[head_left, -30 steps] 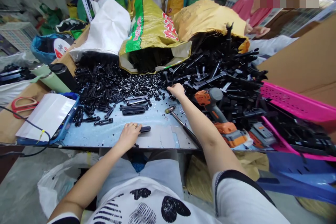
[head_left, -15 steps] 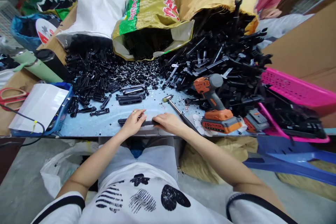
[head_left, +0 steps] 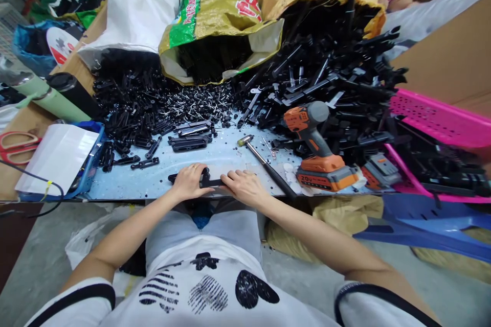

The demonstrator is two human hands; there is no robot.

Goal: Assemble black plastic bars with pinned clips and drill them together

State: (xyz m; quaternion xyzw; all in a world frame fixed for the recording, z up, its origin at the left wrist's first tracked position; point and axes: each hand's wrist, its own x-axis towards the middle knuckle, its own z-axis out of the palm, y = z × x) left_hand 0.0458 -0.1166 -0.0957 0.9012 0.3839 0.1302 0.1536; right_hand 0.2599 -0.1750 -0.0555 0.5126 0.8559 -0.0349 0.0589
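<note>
Some black, barlike hardware (head_left: 213,183) spans the gap between my hands, low over the blue bench (head_left: 126,184) (one piece or two, I can't tell). My left hand (head_left: 191,181) wraps it; my right hand (head_left: 244,187) grips its right end. Beyond: a slim, black-handled hammer (head_left: 279,180), a glossy, crinkled gold sack (head_left: 220,2).

Grey floor (head_left: 295,278) under a blue-topped bench (head_left: 123,184) — at right, blue plastic furniture (head_left: 418,222), perhaps a stool.
</note>
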